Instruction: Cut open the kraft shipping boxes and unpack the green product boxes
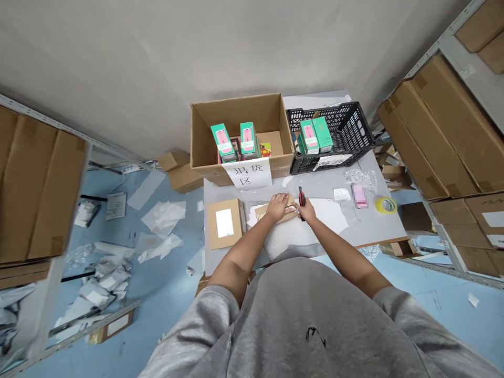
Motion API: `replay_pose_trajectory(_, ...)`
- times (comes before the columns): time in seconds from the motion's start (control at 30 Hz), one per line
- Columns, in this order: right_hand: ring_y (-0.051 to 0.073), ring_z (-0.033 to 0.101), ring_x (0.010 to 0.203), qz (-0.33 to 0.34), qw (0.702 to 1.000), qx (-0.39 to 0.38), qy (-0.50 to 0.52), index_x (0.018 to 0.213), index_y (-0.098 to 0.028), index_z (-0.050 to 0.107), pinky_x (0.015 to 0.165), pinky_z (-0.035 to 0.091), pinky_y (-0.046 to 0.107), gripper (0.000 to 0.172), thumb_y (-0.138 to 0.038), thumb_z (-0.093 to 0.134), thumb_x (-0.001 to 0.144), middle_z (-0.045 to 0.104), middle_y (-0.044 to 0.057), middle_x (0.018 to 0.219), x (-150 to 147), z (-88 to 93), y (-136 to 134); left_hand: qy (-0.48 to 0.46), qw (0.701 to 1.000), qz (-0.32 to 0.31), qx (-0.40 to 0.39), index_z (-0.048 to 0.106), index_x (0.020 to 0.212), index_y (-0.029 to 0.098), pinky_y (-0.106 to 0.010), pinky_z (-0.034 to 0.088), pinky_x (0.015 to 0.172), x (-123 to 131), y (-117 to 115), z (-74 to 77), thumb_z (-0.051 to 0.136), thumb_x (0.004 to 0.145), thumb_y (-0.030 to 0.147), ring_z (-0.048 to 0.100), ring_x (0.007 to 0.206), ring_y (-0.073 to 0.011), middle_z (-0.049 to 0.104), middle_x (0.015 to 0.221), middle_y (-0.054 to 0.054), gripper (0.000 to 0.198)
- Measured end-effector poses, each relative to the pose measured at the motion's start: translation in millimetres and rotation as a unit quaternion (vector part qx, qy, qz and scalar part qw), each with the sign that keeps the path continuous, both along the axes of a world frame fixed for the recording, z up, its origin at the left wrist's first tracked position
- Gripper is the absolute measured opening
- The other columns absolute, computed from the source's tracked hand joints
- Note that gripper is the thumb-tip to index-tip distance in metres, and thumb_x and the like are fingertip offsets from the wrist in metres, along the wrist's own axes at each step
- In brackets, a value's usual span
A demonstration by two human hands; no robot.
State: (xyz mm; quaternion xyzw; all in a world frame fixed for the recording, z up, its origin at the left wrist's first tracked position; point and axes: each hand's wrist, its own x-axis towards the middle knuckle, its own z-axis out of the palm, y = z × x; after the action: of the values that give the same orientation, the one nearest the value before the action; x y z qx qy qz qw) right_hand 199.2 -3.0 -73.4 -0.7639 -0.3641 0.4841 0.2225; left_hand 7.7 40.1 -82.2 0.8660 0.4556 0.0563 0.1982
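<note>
A worker's left hand (pixel 277 206) lies flat, fingers close together, on a small brown parcel (pixel 261 211) beneath them. The right hand's (pixel 307 212) fingers are wrapped around a red-and-black utility knife (pixel 301 197), just right of the left fingertips, on the grey table (pixel 370 227).

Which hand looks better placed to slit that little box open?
Probably the right hand: it holds the cutter at the edge of the box, while the left hand lies flat on it, steadying it.
</note>
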Motion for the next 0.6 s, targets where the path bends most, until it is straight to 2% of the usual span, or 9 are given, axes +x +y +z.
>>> replay_pose_trajectory(0.07, 0.014, 0.06, 0.045, 0.015, 1.0, -0.02, 0.002, 0.12, -0.024, 0.059, 0.046, 0.045, 0.022, 0.054, -0.053, 0.092, 0.087, 0.063, -0.008, 0.071, 0, -3.6, 18, -0.018, 1.0, 0.024, 0.006, 0.052, 0.162, 0.019, -0.047, 0.038, 0.119, -2, -13, 0.5, 0.069, 0.102, 0.067, 0.053, 0.143, -0.0365, 0.059, 0.154, -0.021, 0.079)
replay_pose_trajectory(0.2, 0.014, 0.056, 0.043, -0.024, 0.996, -0.076, 0.031, 0.114, -0.02, 0.063, 0.043, 0.043, 0.024, 0.051, -0.041, 0.097, 0.082, 0.061, -0.007, 0.065, -3, -10.7, 41, -0.015, 0.998, 0.057, 0.001, 0.061, 0.15, 0.019, -0.047, 0.039, 0.116, -2, -35, 0.1, 0.077, 0.097, 0.065, 0.053, 0.138, -0.0366, 0.06, 0.146, -0.019, 0.072)
replay_pose_trajectory(0.33, 0.014, 0.055, 0.041, -0.023, 0.995, -0.093, 0.02, 0.108, -0.018, 0.066, 0.041, 0.041, 0.024, 0.044, -0.037, 0.096, 0.081, 0.06, -0.006, 0.06, -5, -11.7, 49, 0.01, 0.997, 0.077, -0.013, 0.064, 0.139, 0.021, -0.048, 0.041, 0.11, 6, -40, 0.8, 0.08, 0.096, 0.061, 0.053, 0.133, -0.0369, 0.062, 0.138, -0.017, 0.062)
replay_pose_trajectory(0.4, 0.013, 0.055, 0.041, -0.011, 0.996, -0.079, 0.024, 0.11, -0.019, 0.065, 0.041, 0.041, 0.023, 0.045, -0.039, 0.095, 0.083, 0.059, -0.007, 0.061, -4, -8.8, 46, 0.022, 0.996, 0.083, -0.019, 0.065, 0.135, 0.02, -0.048, 0.041, 0.108, 11, -39, 1.8, 0.082, 0.095, 0.061, 0.053, 0.131, -0.0371, 0.062, 0.136, -0.017, 0.06)
replay_pose_trajectory(0.47, 0.013, 0.055, 0.041, 0.001, 0.998, -0.048, 0.036, 0.116, -0.021, 0.063, 0.042, 0.043, 0.022, 0.043, -0.044, 0.088, 0.09, 0.059, -0.008, 0.063, 0, -4.6, 36, 0.037, 0.995, 0.088, -0.026, 0.066, 0.131, 0.019, -0.048, 0.041, 0.107, 16, -38, 2.7, 0.086, 0.091, 0.06, 0.054, 0.129, -0.0375, 0.062, 0.134, -0.018, 0.061)
replay_pose_trajectory(0.6, 0.013, 0.059, 0.042, 0.059, 0.996, 0.035, 0.064, 0.134, -0.026, 0.06, 0.044, 0.046, 0.02, 0.038, -0.055, 0.052, 0.112, 0.061, -0.009, 0.068, 19, 5.3, -2, 0.055, 0.993, 0.1, -0.032, 0.066, 0.128, 0.018, -0.047, 0.04, 0.106, 23, -37, 2.9, 0.092, 0.085, 0.055, 0.055, 0.126, -0.0374, 0.064, 0.132, -0.018, 0.062)
